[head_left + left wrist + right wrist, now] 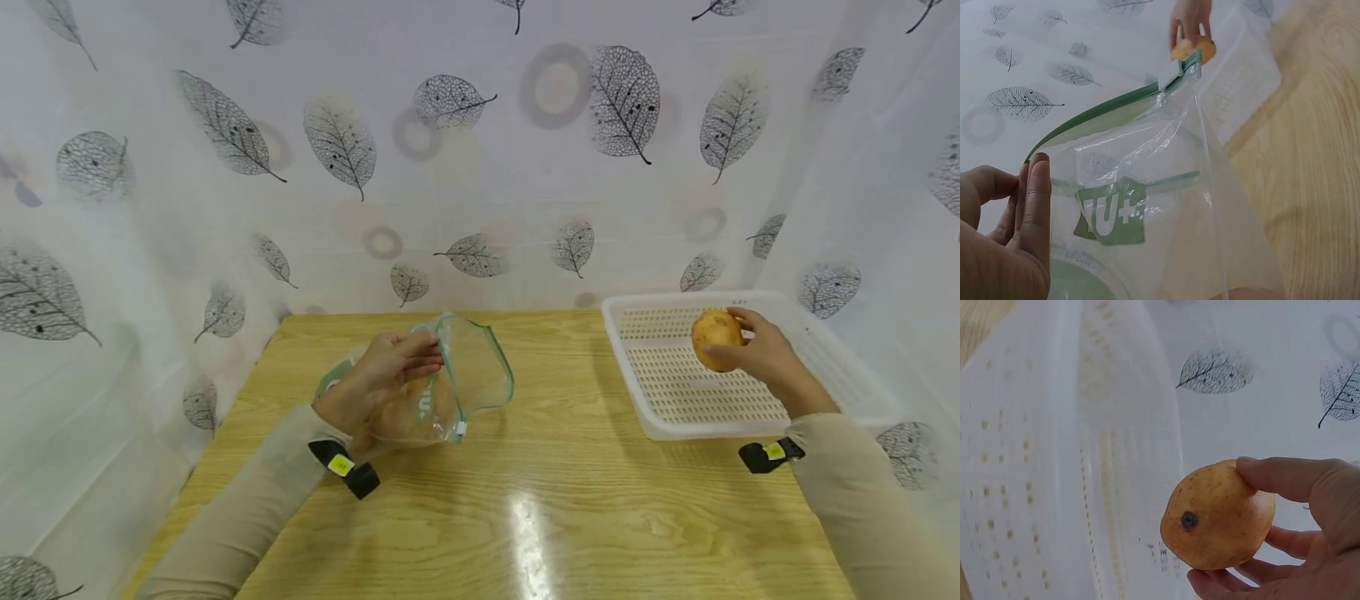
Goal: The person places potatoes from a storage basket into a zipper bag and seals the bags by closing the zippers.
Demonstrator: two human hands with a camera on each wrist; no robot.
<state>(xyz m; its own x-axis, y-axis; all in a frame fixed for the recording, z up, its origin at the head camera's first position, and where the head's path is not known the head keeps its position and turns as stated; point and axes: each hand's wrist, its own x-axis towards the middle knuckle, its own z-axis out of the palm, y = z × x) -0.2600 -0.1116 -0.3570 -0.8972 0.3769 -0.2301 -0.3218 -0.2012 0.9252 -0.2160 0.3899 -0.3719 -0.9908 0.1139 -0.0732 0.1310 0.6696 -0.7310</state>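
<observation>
On the right, my right hand (771, 357) holds a yellow-brown, speckled pear (714, 337) over a white plastic basket (651, 421). In the right wrist view, thumb and fingers curl round the pear (1213, 515), whose dark, round blossom end faces the camera. Over at the left, my left hand (384, 367) pinches the rim of a clear zip bag (480, 367) between thumb and fingers. The bag's mouth is edged in green and gapes toward the right. A white slider (1170, 75) sits at one end of the zip. Rounded brownish shapes show through the bag's lower part.
Both hands are above a wood-grain table (600, 517). The perforated basket stands at its back right, near a pale curtain (480, 183) printed with grey leaves. More curtain hangs along both sides.
</observation>
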